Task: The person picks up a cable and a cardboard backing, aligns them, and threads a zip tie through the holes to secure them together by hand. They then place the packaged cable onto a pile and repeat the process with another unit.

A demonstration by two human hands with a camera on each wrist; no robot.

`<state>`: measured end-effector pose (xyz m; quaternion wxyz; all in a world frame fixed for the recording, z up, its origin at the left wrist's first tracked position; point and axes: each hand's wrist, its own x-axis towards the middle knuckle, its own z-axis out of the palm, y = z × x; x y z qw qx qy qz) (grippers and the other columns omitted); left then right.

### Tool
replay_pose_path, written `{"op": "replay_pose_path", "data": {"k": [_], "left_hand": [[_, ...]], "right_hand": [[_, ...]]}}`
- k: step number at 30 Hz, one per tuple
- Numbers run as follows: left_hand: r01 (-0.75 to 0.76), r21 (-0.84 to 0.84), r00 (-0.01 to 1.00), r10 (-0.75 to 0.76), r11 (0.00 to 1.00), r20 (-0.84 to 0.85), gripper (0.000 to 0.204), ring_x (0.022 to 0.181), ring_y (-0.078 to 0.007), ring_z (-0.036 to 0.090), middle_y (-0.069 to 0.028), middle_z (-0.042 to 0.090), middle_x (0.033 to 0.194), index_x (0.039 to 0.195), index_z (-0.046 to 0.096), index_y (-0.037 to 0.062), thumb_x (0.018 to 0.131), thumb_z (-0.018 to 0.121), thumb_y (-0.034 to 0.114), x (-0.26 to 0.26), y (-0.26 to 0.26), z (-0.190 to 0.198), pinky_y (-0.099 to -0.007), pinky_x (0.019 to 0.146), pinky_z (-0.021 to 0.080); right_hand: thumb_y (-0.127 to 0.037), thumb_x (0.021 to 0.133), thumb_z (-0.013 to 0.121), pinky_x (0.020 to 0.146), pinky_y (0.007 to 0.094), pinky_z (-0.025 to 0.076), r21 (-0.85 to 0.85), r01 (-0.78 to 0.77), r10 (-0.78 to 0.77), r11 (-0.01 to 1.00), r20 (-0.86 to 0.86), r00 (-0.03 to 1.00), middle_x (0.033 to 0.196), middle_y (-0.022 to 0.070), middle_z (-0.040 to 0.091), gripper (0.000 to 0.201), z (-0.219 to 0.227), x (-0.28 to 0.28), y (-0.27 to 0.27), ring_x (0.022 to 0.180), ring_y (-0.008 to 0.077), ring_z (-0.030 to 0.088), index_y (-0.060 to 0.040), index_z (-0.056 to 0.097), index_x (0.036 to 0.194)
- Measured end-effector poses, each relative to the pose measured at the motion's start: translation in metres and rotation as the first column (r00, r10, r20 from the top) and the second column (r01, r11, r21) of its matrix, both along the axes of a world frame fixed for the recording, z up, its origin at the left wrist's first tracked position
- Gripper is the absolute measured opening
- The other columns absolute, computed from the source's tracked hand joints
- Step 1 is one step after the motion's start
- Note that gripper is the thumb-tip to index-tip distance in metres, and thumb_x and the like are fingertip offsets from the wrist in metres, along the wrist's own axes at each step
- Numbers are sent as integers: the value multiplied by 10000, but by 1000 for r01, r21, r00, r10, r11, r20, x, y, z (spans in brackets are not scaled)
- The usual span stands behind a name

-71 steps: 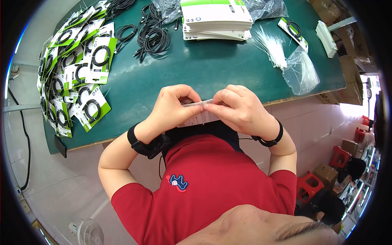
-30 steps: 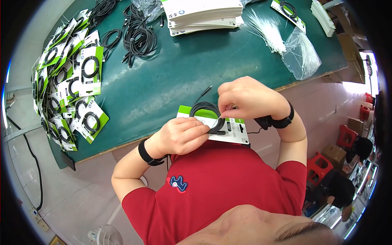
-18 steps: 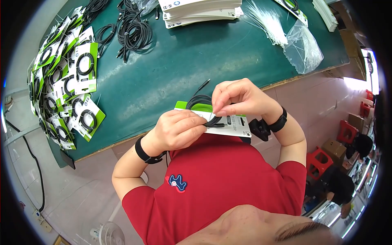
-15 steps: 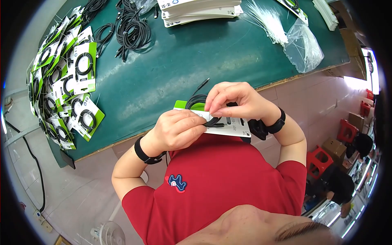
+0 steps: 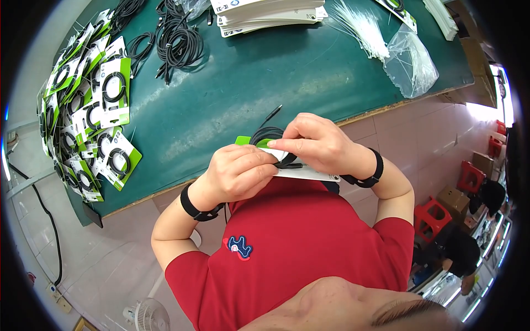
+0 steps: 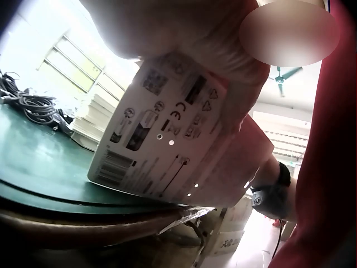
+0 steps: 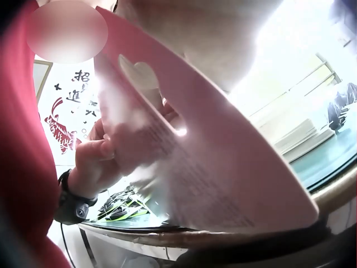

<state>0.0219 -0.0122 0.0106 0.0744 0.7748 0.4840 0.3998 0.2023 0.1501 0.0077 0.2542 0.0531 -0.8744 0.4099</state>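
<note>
A green and white packaging card (image 5: 312, 175) is held just over the table's front edge, with a coil of black cable (image 5: 265, 134) lying on it. One cable end points up and away from the coil. My left hand (image 5: 243, 172) grips the card and coil from the left, fingers on top. My right hand (image 5: 322, 144) pinches at the coil, its thumb stretched across; the thin white cable tie there is mostly hidden by the fingers. In the left wrist view, the card's printed back (image 6: 162, 134) shows small holes. A hang hole pierces the card (image 7: 223, 151) in the right wrist view.
Carded cables (image 5: 91, 105) are heaped at the left of the green table (image 5: 221, 88). Loose black cables (image 5: 179, 47) and a stack of cards (image 5: 270, 19) stand behind. White cable ties (image 5: 361, 33) and a plastic bag (image 5: 411, 66) lie at the right.
The card has turned from back to front, and the coil shows on it. Lately my right hand has shifted left onto the coil, its thumb now lying across; the left hand stays nearly still.
</note>
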Motion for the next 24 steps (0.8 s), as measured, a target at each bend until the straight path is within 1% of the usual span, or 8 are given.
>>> {"op": "replay_pose_path", "data": {"k": [3,6,7,10,11,14,18,24], "left_hand": [[-23,-32,1000,23,999,2,179,761,-196,726,-47,724,908,849,691,75,693,768,36,0,0,2,-313,659,583],[-8,-57,1000,9,998,17,182,761,-195,727,-43,727,901,851,691,81,692,770,41,0,0,2,-311,659,582],[-8,-59,1000,9,998,17,182,761,-195,727,-43,727,901,851,691,81,692,770,41,0,0,1,-311,659,582],[7,-48,999,-5,999,47,196,733,-223,717,-78,740,900,849,695,66,668,760,31,-1,1,-1,-305,627,553],[8,-50,999,-6,999,47,196,733,-223,717,-78,740,900,849,695,66,668,760,31,-1,2,-1,-305,627,553],[8,-44,999,-6,999,46,191,720,-225,715,-79,740,896,842,692,68,667,761,31,-1,3,0,-306,612,551],[11,-45,999,-9,999,34,190,712,-227,713,-82,739,891,841,691,65,668,761,32,-1,4,2,-308,602,551],[18,-49,999,-16,999,50,191,706,-226,711,-82,737,885,840,690,64,666,761,31,-3,6,1,-307,594,548]], "right_hand": [[87,772,742,633,326,538,-14,64,-65,998,-71,995,887,103,677,294,-5,1,-1,767,249,671,6,711,1053],[47,725,768,603,335,535,-13,-41,38,999,-173,984,883,113,671,275,-11,2,5,726,250,662,21,701,990],[47,725,768,603,335,535,-14,-41,38,999,-172,984,883,113,671,275,-11,3,6,726,250,662,21,701,990],[-3,732,768,591,338,535,187,-29,56,982,-138,989,905,112,680,219,-8,5,10,734,244,667,8,698,939],[-3,732,768,591,338,535,186,-29,55,982,-139,989,905,112,680,219,-7,5,10,734,244,667,8,698,939],[-39,743,709,613,325,528,293,2,36,956,-125,991,892,74,628,158,-3,5,8,760,223,636,-28,662,893],[-65,761,754,604,318,542,324,-35,76,945,-112,991,933,109,678,171,0,6,9,744,233,670,-6,705,913],[-59,759,755,610,316,545,400,-3,70,916,-154,986,946,102,677,166,3,6,7,749,223,671,-13,708,911]]}}
